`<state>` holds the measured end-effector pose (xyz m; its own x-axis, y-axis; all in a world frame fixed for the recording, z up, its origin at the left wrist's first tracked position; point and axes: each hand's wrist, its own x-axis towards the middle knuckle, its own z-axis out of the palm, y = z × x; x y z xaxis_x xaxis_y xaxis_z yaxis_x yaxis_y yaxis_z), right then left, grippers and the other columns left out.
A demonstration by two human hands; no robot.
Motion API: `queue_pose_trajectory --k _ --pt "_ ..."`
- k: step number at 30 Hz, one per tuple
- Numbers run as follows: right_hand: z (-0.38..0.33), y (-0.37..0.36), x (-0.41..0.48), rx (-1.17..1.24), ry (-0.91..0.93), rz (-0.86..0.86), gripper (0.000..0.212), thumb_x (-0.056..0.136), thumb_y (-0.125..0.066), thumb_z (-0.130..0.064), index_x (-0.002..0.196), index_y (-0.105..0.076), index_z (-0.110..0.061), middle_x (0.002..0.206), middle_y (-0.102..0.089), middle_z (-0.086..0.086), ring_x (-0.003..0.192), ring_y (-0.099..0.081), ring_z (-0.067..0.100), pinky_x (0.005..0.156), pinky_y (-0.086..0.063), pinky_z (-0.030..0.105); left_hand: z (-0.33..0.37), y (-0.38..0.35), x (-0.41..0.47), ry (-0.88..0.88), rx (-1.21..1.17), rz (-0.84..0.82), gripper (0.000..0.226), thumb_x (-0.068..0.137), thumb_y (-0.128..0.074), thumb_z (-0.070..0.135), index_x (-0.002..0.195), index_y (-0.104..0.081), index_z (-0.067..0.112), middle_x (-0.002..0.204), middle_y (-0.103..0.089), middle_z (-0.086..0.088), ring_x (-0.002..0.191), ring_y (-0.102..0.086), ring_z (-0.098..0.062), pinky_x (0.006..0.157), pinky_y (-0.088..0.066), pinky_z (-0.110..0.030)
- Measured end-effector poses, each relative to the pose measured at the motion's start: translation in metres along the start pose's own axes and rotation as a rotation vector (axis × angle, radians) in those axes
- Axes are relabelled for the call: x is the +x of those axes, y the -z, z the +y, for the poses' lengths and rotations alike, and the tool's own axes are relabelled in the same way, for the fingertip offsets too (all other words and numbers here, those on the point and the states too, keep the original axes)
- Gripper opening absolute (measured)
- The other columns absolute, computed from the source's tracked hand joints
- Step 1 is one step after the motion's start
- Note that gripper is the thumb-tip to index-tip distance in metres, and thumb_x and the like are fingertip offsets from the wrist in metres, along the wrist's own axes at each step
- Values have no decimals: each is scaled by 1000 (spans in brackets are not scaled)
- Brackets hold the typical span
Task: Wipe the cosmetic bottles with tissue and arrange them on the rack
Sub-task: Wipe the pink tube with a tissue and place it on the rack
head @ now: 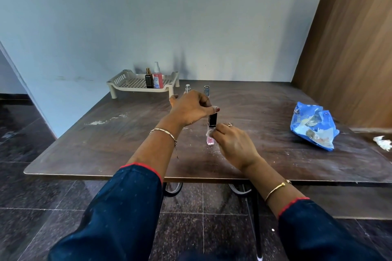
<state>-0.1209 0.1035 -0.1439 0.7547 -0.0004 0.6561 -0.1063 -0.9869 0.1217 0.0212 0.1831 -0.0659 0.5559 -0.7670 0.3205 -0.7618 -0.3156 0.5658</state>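
light: soft, even daylight | shadows: faint on wall (191,17) | edges: wide-angle bowing | focus: sharp

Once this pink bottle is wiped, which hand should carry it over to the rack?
Probably the left hand. It already grips the pink bottle by its black cap, and the rack sits far left. The right hand is busy holding the tissue against the bottle.

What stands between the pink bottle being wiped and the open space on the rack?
Two small spray bottles stand on the table between the black-capped pink bottle and the rack. The rack's left part is free; a dark bottle and a pink pump bottle stand at its right.
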Motion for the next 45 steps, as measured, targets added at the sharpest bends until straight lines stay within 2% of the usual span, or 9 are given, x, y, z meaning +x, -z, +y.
queue_pose_trajectory --k 10,15,19,23,27,31,36,41,45 --pt "14 6 4 -45 -98 31 21 73 -73 3 88 -67 -11 81 -62 4 61 -56 24 43 -46 34 -3 -1 -1 -8 -46 -3 32 74 -68 57 70 -72 25 64 -63 15 80 -53 3 104 -18 -55" --pt "8 5 4 -79 -73 35 22 74 -73 2 91 -67 -9 82 -62 5 61 -56 23 42 -46 33 -4 -1 -3 -5 -47 10 29 75 -69 53 72 -72 25 75 -69 10 88 -56 -3 103 -18 -52" --pt "2 7 3 -122 -20 42 22 71 -71 4 89 -68 -9 82 -61 5 61 -55 22 41 -40 29 -4 -2 -3 -2 -44 20 26 76 -69 53 69 -71 28 68 -64 17 84 -54 0 102 -19 -49" --pt "-6 2 5 -111 37 -26 19 72 -68 5 87 -66 -6 82 -60 6 64 -56 25 40 -42 31 -4 -3 -3 2 -24 27 31 73 -68 58 71 -70 27 79 -70 11 84 -55 0 102 -19 -48" --pt "-11 -3 2 -108 67 -134 20 67 -71 1 84 -68 -9 85 -63 4 64 -60 24 42 -38 27 -4 -2 -4 4 -37 32 33 69 -70 61 71 -68 28 87 -72 7 89 -56 -3 102 -19 -46" --pt "-3 -6 -2 -18 21 -248 17 76 -64 1 88 -69 -10 91 -66 4 70 -63 28 51 -51 36 -5 -1 -4 -7 -35 15 33 70 -69 60 72 -69 28 88 -71 7 92 -54 -6 104 -18 -48" --pt "8 -2 2 37 0 -113 20 67 -76 0 79 -66 -11 75 -65 4 54 -59 30 41 -42 29 -6 -1 -4 -4 -46 10 37 69 -69 63 75 -70 26 85 -70 11 93 -55 -5 106 -18 -53" --pt "9 8 12 35 -50 158 12 76 -73 -4 77 -63 -11 70 -63 5 50 -54 28 39 -42 31 -7 -2 -3 -9 -66 2 36 71 -69 61 75 -70 25 82 -70 11 91 -57 -4 105 -18 -55" --pt "6 6 9 -11 -30 132 4 82 -64 -11 77 -62 -11 67 -62 3 49 -52 27 41 -36 28 -6 -3 -2 -10 -66 -1 34 72 -68 60 72 -70 27 84 -71 9 89 -57 -4 104 -18 -53"
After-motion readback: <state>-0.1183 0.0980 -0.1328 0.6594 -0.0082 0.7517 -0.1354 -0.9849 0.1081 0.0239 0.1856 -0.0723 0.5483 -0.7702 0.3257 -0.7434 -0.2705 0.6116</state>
